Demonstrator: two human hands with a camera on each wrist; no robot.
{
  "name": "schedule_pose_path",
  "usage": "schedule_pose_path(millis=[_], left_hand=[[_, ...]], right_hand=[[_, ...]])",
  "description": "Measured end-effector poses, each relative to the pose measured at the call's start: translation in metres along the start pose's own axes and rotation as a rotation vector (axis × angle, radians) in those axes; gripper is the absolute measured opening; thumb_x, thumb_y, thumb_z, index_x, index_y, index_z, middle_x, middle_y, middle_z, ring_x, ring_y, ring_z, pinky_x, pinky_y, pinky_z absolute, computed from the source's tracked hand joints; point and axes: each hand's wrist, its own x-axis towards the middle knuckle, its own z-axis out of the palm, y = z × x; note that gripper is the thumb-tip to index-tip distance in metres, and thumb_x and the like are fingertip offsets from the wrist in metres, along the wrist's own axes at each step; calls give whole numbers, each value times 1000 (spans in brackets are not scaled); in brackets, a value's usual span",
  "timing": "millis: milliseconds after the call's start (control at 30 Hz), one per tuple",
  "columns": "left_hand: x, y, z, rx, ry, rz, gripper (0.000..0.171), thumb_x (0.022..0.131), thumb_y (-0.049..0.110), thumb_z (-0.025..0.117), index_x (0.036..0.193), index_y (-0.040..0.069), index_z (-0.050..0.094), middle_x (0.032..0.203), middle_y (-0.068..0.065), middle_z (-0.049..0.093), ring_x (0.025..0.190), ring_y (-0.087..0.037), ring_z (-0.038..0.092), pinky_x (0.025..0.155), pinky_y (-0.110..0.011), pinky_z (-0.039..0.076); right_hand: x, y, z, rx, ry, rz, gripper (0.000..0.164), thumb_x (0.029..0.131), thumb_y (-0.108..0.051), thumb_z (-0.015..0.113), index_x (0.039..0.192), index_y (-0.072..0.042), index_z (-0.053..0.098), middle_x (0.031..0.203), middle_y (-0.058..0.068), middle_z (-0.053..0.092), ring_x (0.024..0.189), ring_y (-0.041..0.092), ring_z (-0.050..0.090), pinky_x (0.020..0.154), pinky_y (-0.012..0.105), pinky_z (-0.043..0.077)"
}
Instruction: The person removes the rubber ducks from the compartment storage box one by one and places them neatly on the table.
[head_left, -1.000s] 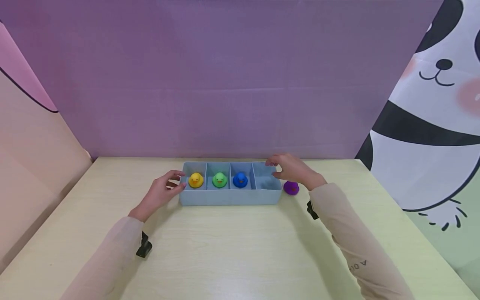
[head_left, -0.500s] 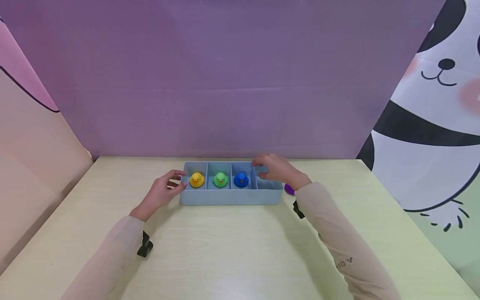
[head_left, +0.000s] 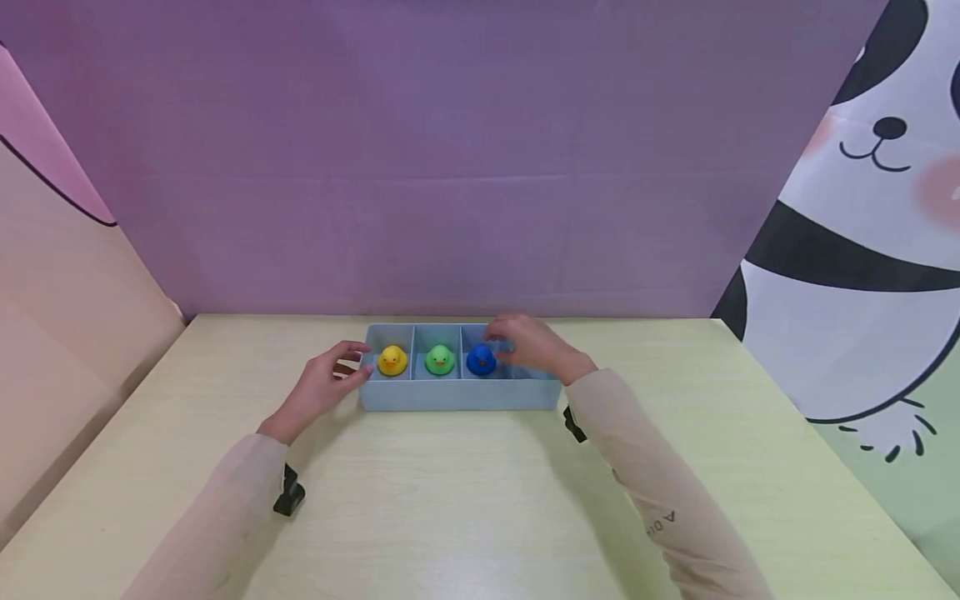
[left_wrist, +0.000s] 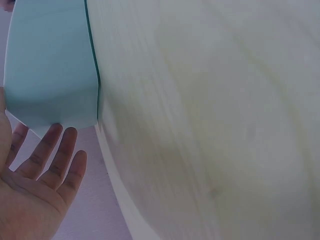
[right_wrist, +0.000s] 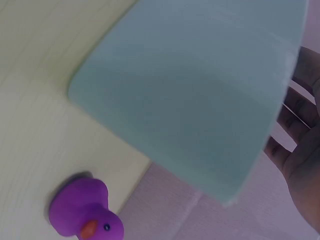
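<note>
A pale blue four-part box (head_left: 461,396) stands near the table's back edge. From left to right it holds a yellow rubber duck (head_left: 392,361), a green rubber duck (head_left: 440,360) and a blue rubber duck (head_left: 481,360), one per compartment. My left hand (head_left: 318,387) is at the box's left end, its fingers (left_wrist: 65,150) spread and relaxed against the end wall. Over the right part of the box, my right hand (head_left: 534,343) has its thumb and fingers apart beside the blue duck. The right-hand compartment is mostly covered by that hand.
A purple rubber duck (right_wrist: 82,207) sits on the table past the box's right end; my right arm hides it in the head view. A purple cloth backdrop (head_left: 450,167) rises behind the table (head_left: 435,500). A panda print (head_left: 862,333) is at the right.
My right hand has moved left from the box's right end, across the rightmost compartment, to the blue duck. The purple duck has become hidden behind that arm. My left hand has stayed put.
</note>
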Motion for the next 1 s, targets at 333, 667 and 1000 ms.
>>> schedule_pose_path(millis=[333,667,1000], left_hand=[[-1,1,0,-4,-5,-19,41,90,24,58,127,11,48,122,-18,54,102,-31,58,86,-41,52],[1,-1,0,3,-6,-22,40,90,24,58,127,12,48,122,-17,54,102,-31,58,87,-41,51],[1,-1,0,3,-1,-13,40,90,25,58,126,11,48,121,-17,55,101,-31,59,86,-41,52]], right_hand=[[10,-3,13,-51,-76,93,29,82,-12,67,110,-7,63,111,7,61,104,23,57,91,36,49],[15,-4,18,-98,-101,120,29,84,-13,64,113,-8,62,115,8,60,107,23,56,91,38,49],[18,-5,20,-107,-135,150,31,85,-12,64,115,-10,60,116,8,58,106,23,55,90,39,50]])
